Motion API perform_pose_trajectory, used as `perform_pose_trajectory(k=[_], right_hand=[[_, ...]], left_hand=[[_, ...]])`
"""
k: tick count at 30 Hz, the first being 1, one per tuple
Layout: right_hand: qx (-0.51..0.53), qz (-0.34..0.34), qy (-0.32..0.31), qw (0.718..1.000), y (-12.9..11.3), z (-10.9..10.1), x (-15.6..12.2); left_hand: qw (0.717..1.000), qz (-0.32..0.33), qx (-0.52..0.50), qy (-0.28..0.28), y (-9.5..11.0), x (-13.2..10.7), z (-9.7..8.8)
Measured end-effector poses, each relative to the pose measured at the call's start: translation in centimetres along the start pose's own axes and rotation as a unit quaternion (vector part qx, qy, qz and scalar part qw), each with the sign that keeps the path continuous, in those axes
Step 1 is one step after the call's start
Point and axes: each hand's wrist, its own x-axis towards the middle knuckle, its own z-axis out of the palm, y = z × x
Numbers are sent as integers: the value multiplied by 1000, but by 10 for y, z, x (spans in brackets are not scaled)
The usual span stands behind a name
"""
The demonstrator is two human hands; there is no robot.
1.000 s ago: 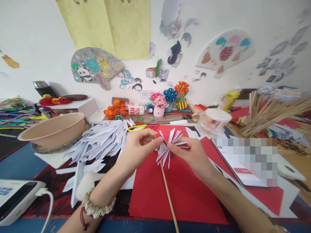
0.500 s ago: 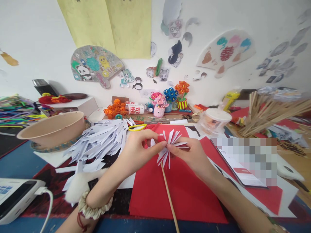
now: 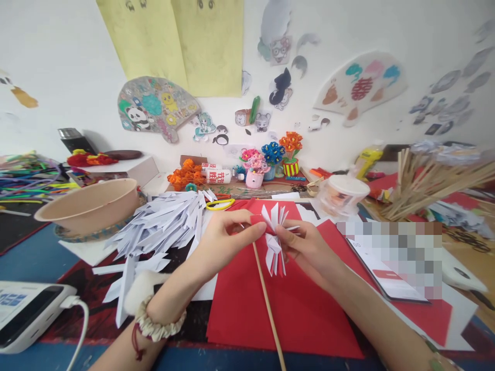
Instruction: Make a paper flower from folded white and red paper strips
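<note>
A fan-like paper flower (image 3: pixel 275 252) of narrow white folded pieces is between my hands, above a stack of red paper (image 3: pixel 286 319). My right hand (image 3: pixel 305 242) pinches the flower near its middle from the right. Against its left side, my left hand (image 3: pixel 235 234) is closed, thumb and fingers pinching a small red paper piece (image 3: pixel 257 220) beside the white folds. A thin wooden stick (image 3: pixel 269 312) slants from the near edge up to just below my left fingers, where its upper end is hidden.
A heap of white paper strips (image 3: pixel 162 221) lies left, beside a beige bowl (image 3: pixel 88 206). Yellow-handled scissors (image 3: pixel 220 204) lie behind my left hand. A phone (image 3: pixel 382 273) lies right, near a bundle of wooden sticks (image 3: pixel 421 180). A white device (image 3: pixel 31 314) with a cable stands front left.
The paper flower has turned, and its folds now spread up and down in two bunches. My right hand has shifted slightly right, away from my left fingertips. The view has moved a little.
</note>
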Motion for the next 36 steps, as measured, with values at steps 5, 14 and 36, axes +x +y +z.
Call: perform_pose_trajectory(k=[5, 14, 36], right_hand=[[-27, -25, 8, 999, -1, 1, 0], [80, 52, -43, 995, 2, -4, 1], [137, 53, -52, 988, 1, 0, 0]], left_hand=[[995, 38, 91, 20, 1, -1, 2], [999, 18, 1, -44, -2, 1, -5], [993, 104, -30, 46, -22, -5, 22]])
